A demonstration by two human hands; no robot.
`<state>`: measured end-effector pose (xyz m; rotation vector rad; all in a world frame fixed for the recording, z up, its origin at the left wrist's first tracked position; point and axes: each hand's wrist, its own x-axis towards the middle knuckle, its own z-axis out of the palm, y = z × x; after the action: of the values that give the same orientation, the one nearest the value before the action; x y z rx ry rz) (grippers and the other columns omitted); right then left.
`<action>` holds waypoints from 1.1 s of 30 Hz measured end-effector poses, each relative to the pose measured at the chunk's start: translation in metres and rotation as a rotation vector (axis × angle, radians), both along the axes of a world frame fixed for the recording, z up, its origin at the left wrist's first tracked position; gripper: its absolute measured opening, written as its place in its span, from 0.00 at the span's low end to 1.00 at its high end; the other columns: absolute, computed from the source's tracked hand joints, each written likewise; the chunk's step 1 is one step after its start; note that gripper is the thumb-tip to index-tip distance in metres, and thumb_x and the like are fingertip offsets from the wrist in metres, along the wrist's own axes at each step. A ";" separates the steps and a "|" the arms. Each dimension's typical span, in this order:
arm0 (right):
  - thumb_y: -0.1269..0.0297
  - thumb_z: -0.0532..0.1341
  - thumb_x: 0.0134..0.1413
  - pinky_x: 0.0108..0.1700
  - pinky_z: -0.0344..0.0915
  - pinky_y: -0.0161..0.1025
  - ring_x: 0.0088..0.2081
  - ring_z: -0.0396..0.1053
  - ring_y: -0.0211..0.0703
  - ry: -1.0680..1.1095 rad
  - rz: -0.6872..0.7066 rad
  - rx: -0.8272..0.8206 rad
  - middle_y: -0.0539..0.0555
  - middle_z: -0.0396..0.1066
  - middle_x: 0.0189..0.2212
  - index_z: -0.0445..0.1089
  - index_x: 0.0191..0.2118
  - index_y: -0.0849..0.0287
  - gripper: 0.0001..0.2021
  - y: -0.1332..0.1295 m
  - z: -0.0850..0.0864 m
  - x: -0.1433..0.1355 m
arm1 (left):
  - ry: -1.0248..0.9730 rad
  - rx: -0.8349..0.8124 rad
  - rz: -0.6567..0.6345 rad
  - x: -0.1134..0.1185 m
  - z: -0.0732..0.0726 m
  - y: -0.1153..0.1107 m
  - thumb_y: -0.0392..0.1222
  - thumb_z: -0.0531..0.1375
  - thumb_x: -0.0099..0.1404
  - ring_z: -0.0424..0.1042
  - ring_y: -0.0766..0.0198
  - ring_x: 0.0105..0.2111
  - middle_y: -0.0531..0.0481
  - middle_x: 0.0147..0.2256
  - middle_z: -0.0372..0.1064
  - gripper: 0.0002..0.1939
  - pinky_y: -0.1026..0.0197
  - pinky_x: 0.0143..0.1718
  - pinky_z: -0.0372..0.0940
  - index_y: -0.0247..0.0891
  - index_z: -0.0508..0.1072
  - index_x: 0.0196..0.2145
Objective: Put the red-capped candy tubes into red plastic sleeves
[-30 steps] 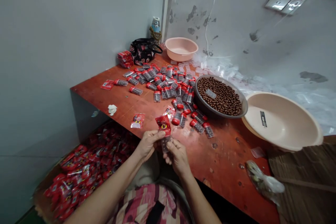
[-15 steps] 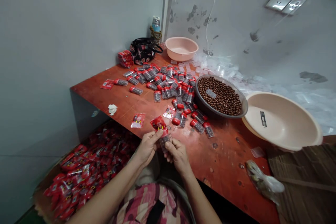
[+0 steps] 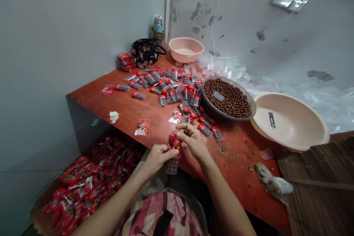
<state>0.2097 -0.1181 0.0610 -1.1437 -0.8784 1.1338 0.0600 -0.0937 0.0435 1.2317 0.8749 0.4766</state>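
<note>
Bare forearms (image 3: 118,197), pink-and-cream patterned garment (image 3: 151,208), black strip (image 3: 163,223)

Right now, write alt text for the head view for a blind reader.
A left hand holds a red-and-clear packet of small balls; the right hand is at its top. On a red table lie red-capped clear containers and a grey basin of brown balls.

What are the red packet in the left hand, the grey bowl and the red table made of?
Red packet: probably thin plastic film, since its printed front looks smooth and a little shiny.
Grey bowl: likely plastic with a dull shine; the rim is smooth, plain and rounded.
Red table: maybe painted wood; its slightly glossy red top has dark worn spots.
</note>
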 end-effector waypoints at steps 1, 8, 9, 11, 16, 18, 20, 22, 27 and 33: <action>0.65 0.61 0.45 0.26 0.62 0.30 0.25 0.63 0.34 -0.007 -0.031 -0.007 0.46 0.65 0.24 0.66 0.35 0.57 0.08 0.003 -0.002 -0.002 | -0.016 -0.032 0.002 0.000 -0.001 -0.002 0.46 0.61 0.51 0.63 0.68 0.19 0.50 0.19 0.68 0.13 0.67 0.22 0.54 0.31 0.75 0.23; 0.62 0.58 0.49 0.33 0.64 0.33 0.32 0.66 0.37 -0.112 -0.390 -0.010 0.50 0.67 0.32 0.64 0.40 0.57 0.11 -0.013 -0.020 -0.024 | -0.208 -0.261 0.316 -0.001 -0.003 0.005 0.46 0.62 0.51 0.69 0.64 0.24 0.47 0.24 0.72 0.12 0.62 0.29 0.63 0.31 0.73 0.27; 0.61 0.58 0.50 0.33 0.65 0.34 0.32 0.66 0.37 -0.098 -0.364 -0.027 0.51 0.67 0.33 0.64 0.41 0.57 0.12 -0.020 -0.022 -0.028 | -0.242 -0.277 0.354 -0.001 -0.003 0.008 0.46 0.62 0.51 0.69 0.63 0.25 0.47 0.25 0.72 0.12 0.62 0.29 0.63 0.32 0.72 0.27; 0.61 0.59 0.49 0.29 0.66 0.34 0.28 0.67 0.37 -0.023 -0.223 -0.095 0.51 0.68 0.29 0.64 0.40 0.59 0.13 -0.034 -0.029 -0.034 | -0.300 -0.277 0.405 0.001 -0.001 0.014 0.45 0.62 0.51 0.70 0.63 0.26 0.48 0.25 0.72 0.12 0.62 0.30 0.64 0.32 0.70 0.27; 0.61 0.61 0.46 0.23 0.65 0.31 0.20 0.66 0.34 0.189 -0.137 -0.170 0.49 0.68 0.21 0.65 0.34 0.62 0.11 -0.046 -0.042 -0.047 | -0.400 -0.342 0.393 0.007 0.000 0.016 0.44 0.62 0.51 0.71 0.62 0.28 0.46 0.27 0.72 0.12 0.61 0.31 0.65 0.32 0.69 0.26; 0.61 0.61 0.47 0.23 0.65 0.31 0.21 0.67 0.34 0.202 -0.160 -0.152 0.49 0.68 0.22 0.66 0.34 0.62 0.11 -0.045 -0.042 -0.047 | -0.420 -0.381 0.401 0.008 0.000 0.014 0.44 0.62 0.51 0.71 0.61 0.29 0.46 0.27 0.72 0.12 0.60 0.32 0.65 0.32 0.68 0.25; 0.60 0.60 0.48 0.24 0.66 0.32 0.23 0.68 0.36 0.212 -0.134 -0.127 0.51 0.70 0.23 0.66 0.38 0.62 0.12 -0.044 -0.040 -0.047 | -0.423 -0.389 0.415 0.006 0.001 0.014 0.43 0.63 0.50 0.71 0.60 0.28 0.46 0.26 0.72 0.12 0.59 0.32 0.65 0.32 0.68 0.23; 0.61 0.60 0.48 0.25 0.67 0.32 0.24 0.69 0.37 0.230 -0.121 -0.120 0.51 0.70 0.23 0.65 0.39 0.62 0.13 -0.044 -0.040 -0.048 | -0.408 -0.383 0.410 0.006 0.001 0.014 0.43 0.64 0.49 0.71 0.61 0.27 0.46 0.25 0.72 0.11 0.60 0.30 0.65 0.31 0.68 0.23; 0.63 0.62 0.46 0.23 0.66 0.30 0.21 0.67 0.34 0.211 -0.236 -0.131 0.49 0.69 0.21 0.67 0.34 0.63 0.10 -0.042 -0.041 -0.055 | -0.363 -0.360 0.390 0.010 -0.004 0.009 0.43 0.63 0.50 0.67 0.66 0.20 0.50 0.20 0.68 0.12 0.64 0.22 0.63 0.31 0.68 0.22; 0.63 0.62 0.46 0.23 0.64 0.31 0.20 0.65 0.33 0.198 -0.280 -0.132 0.49 0.68 0.21 0.68 0.35 0.63 0.10 -0.037 -0.045 -0.053 | -0.415 -0.342 0.348 0.013 -0.008 -0.001 0.43 0.61 0.53 0.65 0.67 0.17 0.51 0.21 0.68 0.10 0.65 0.16 0.60 0.30 0.69 0.25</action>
<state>0.1565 -0.1555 0.0162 -1.1967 -0.4793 1.0623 0.0734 -0.0947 0.0358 0.6348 0.7728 0.7929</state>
